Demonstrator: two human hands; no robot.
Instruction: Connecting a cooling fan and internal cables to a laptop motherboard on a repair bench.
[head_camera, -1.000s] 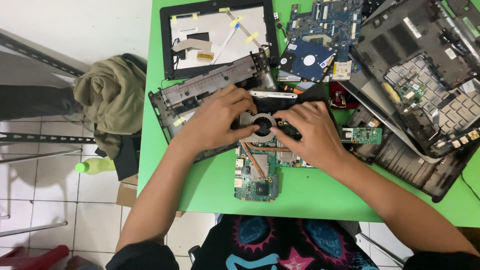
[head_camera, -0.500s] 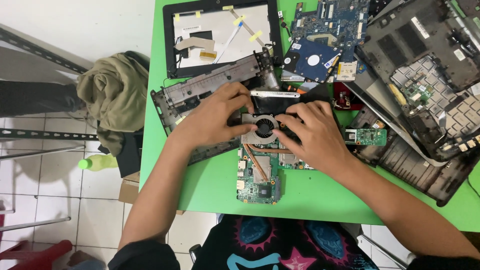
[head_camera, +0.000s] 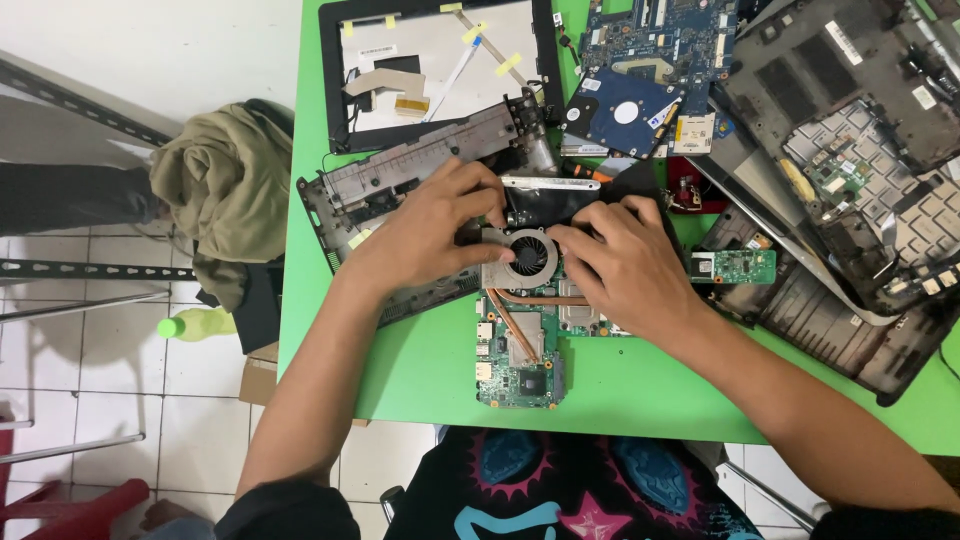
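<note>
Both hands down on the cooling fan (head_camera: 528, 256), btwn them: left hand (head_camera: 425, 235) fingers curled on its left edge, right hand (head_camera: 625, 270) pinching the right. Fan sits atop green motherboard (head_camera: 520, 365) w/ copper heat pipe (head_camera: 510, 322), on green table (head_camera: 420, 370). Laptop base shell (head_camera: 400, 185) beyond left hand.

Bright green counter (head_camera: 420, 380) under everything. The motherboard (head_camera: 520, 365) is dark green, dotted with silver and black chips, copper-coloured pipes (head_camera: 515, 320) running across it. The fan (head_camera: 528, 255) shows a silvery-grey housing around a black centre. Up top, a blue circuit board (head_camera: 655, 40), and just below it a blue drive (head_camera: 620, 115) with a white round spot. The screen panel (head_camera: 440, 60) is white in a black frame, yellow tape bits on it. Dark grey laptop shells (head_camera: 850, 110) at right. An olive cloth (head_camera: 225, 190) hangs off the side, over white floor tiles (head_camera: 90, 360).
</note>
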